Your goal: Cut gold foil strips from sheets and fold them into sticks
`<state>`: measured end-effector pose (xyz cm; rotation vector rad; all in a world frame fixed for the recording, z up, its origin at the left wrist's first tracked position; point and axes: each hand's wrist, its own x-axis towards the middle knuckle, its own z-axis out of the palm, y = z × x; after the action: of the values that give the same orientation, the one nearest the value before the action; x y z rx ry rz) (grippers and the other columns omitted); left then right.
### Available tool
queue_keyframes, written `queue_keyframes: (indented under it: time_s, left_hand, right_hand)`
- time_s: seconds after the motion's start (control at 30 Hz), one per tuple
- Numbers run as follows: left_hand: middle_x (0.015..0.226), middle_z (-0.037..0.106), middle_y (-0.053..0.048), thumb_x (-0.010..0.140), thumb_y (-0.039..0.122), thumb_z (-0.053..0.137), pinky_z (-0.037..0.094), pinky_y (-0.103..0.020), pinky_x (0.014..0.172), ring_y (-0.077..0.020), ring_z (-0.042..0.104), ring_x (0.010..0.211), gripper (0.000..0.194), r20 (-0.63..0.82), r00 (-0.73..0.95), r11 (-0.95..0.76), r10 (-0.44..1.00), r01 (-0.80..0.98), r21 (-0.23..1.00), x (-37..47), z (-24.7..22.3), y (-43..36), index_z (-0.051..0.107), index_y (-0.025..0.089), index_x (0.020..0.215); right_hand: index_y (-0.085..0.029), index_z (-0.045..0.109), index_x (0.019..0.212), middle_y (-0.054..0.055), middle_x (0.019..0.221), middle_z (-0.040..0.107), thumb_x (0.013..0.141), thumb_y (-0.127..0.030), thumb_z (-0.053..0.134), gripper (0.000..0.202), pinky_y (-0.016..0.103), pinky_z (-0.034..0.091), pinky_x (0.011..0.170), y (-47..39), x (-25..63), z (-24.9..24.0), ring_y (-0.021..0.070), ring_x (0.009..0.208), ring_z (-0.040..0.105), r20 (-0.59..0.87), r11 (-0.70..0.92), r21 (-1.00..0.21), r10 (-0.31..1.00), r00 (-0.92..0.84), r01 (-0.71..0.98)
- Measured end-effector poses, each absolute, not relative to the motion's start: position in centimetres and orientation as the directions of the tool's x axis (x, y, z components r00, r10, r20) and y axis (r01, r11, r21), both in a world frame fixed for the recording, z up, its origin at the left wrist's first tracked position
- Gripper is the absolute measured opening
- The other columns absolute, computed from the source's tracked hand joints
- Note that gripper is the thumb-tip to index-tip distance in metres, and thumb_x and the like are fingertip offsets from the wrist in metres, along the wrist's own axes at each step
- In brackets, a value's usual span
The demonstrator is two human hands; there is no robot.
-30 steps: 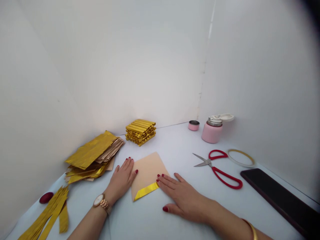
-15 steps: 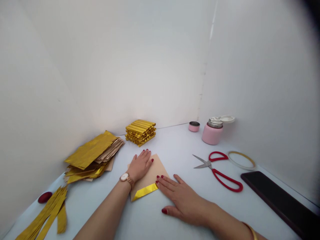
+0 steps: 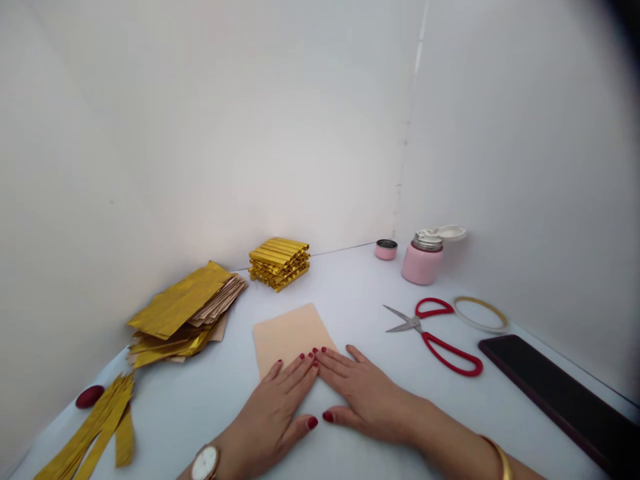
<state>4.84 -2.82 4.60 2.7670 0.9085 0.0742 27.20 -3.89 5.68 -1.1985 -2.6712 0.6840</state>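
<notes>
A pale tan sheet of paper [image 3: 293, 333] lies flat on the white table, its near edge hidden under my fingers. My left hand [image 3: 275, 417] rests palm down on that near edge, fingers stretched and thumb apart. Beside it my right hand [image 3: 365, 397] also lies flat on the paper's near right part, thumb spread, its fingertips meeting those of the left. Neither hand grasps anything. The gold folded strip along the near edge is covered by the hands.
Gold-and-tan sheets [image 3: 185, 300] are piled left, near gold strips [image 3: 100, 427] and a dark red oval [image 3: 90, 397]. Gold rolled sticks [image 3: 279, 262] stand stacked behind. Rightward are open scissors [image 3: 453, 360], a tape roll [image 3: 480, 313], a phone [image 3: 560, 400], a pink jar [image 3: 423, 263] and its cap [image 3: 386, 250].
My left hand has moved from the paper's upper left down to its near edge, against the right fingertips, covering the gold strip. The right hand has hardly moved.
</notes>
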Motion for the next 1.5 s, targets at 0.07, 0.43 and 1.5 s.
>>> queue_keyframes:
  time_s: [0.07, 0.43, 1.5]
  left_hand:
    - [0.147, 0.015, -0.005, 0.092, 0.048, 0.028, 0.018, -0.047, 0.107, -0.0226, 0.016, 0.133, 0.058, -0.029, 0.8, -0.775, 0.6, 0.589, 0.229, 4.5, 4.5, -2.7, 0.008, 0.025, 0.142]
    - [0.147, 0.013, -0.004, 0.092, 0.05, 0.028, 0.018, -0.049, 0.106, -0.0241, 0.015, 0.134, 0.058, -0.038, 0.781, -0.756, 0.623, 0.615, 0.223, 5.0, 4.5, -2.8, 0.008, 0.026, 0.142]
    - [0.147, 0.016, -0.003, 0.091, 0.052, 0.028, 0.019, -0.05, 0.106, -0.0238, 0.016, 0.133, 0.059, -0.028, 0.728, -0.705, 0.685, 0.672, 0.227, 5.3, 4.4, -3.0, 0.01, 0.027, 0.141]
  right_hand:
    - [-0.021, 0.02, 0.14, 0.01, 0.146, 0.02, 0.085, -0.059, 0.033, 0.068, 0.053, 0.011, 0.106, -3.7, 27.8, 5.7, 0.0249, 0.133, 0.017, -0.065, 0.577, -0.451, 0.739, -0.67, 0.681]
    - [-0.023, 0.019, 0.141, 0.006, 0.147, 0.02, 0.087, -0.052, 0.034, 0.063, 0.048, 0.016, 0.105, -3.1, 29.8, 5.2, 0.0243, 0.133, 0.018, -0.019, 0.516, -0.366, 0.828, -0.561, 0.774]
    - [-0.013, 0.045, 0.121, 0.013, 0.107, 0.057, 0.08, -0.007, 0.037, 0.043, 0.034, 0.042, 0.083, -1.6, 36.6, 5.0, 0.0228, 0.099, 0.053, 0.155, 0.251, -0.244, 0.964, -0.218, 0.937]
